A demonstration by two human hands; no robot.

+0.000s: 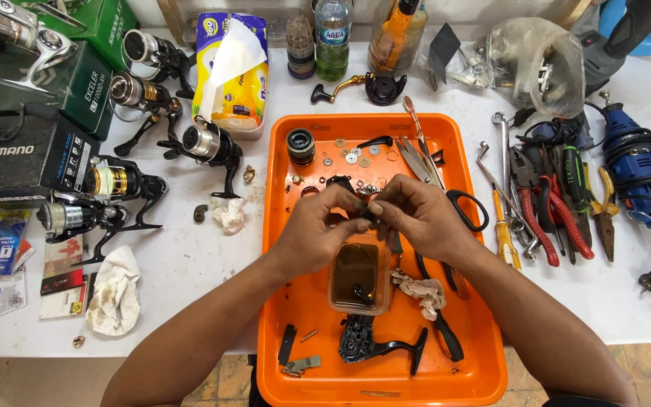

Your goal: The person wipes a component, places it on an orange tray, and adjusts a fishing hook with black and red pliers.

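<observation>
1. Desk (190, 256): a white surface filling the frame; fishing reels (114, 181) and boxes lie in the upper left, pliers and screwdrivers (551, 211) at right.
2. Orange tray (295, 301): centre of the frame, holding washers, scissors (453, 203), a black reel body (363, 339) at its lower edge, and a small clear tub of brownish liquid (359, 275).
3. Left hand (314, 234) and right hand (423, 218): they meet at frame centre, directly above the tub, fingertips of both pinched together on one small dark part (368, 213).
4. Small dark part: held in the air between the two hands, over the tray.
5. Judgement on handling: the work is best kept low over the tray, so that a dropped piece lands inside its rim; a light, steady pinch from both sides suits so small a piece.
6. Limits of view: the part is mostly covered by fingers, so its shape and kind cannot be told; the contents of the tub are dim; the tray's lower edge is cut off.
</observation>
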